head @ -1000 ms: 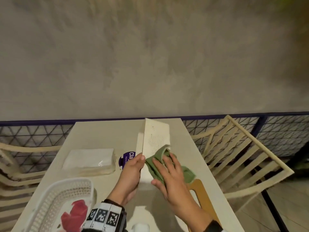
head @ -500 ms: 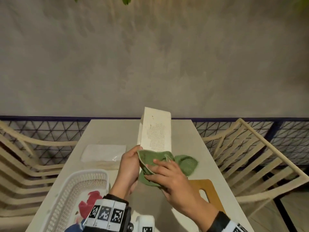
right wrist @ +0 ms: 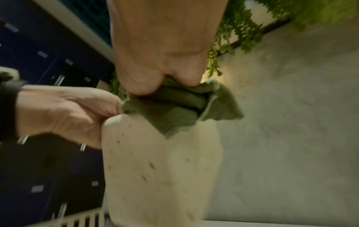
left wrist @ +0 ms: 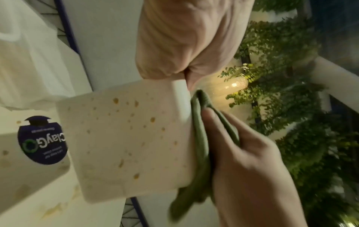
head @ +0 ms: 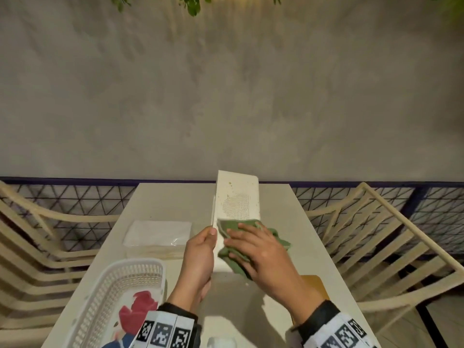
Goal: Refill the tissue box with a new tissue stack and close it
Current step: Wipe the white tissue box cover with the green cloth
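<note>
While my left hand (head: 200, 249) grips the white tissue box (head: 237, 197) by its left edge, thumb curled over the rim, the box stands tilted up off the table (head: 170, 199) with its dotted face toward me. It's speckled with brownish spots — the left wrist view shows them best. My right hand (head: 261, 254) has a green cloth (head: 227, 226) bunched under its fingers and pressed flat against the lower part of that face; from the right wrist view the fingers look curled into the fabric.

Nearest me on the left sits a white plastic basket (head: 105, 292) with something red (head: 138, 310) in it. A tan wooden board (head: 313, 285) pokes out from under my right wrist. Further back on the left, the new tissue stack (head: 158, 233) lies in its clear wrapper, well apart from the box. A purple sticker (left wrist: 41, 140) shows on something pale beside the box — can't tell what.
</note>
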A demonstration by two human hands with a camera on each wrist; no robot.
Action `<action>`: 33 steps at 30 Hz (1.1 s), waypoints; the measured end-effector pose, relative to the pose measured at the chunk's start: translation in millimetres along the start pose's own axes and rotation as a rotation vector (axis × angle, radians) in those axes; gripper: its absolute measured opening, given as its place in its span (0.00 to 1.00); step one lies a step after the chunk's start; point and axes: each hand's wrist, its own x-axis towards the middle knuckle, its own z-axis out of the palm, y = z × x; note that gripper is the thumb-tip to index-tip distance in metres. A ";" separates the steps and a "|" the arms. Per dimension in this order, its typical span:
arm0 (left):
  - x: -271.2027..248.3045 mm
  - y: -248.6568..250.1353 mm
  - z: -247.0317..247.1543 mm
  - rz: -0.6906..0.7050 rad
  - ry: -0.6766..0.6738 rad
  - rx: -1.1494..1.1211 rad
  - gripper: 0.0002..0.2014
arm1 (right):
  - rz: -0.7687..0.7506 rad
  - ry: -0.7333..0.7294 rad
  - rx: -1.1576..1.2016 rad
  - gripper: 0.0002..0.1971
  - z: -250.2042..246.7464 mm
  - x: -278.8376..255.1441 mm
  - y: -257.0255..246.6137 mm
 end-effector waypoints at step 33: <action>-6.3 -7.4 0.5 -0.050 0.046 -0.014 0.14 | 0.115 -0.132 0.088 0.24 1.1 -14.3 0.7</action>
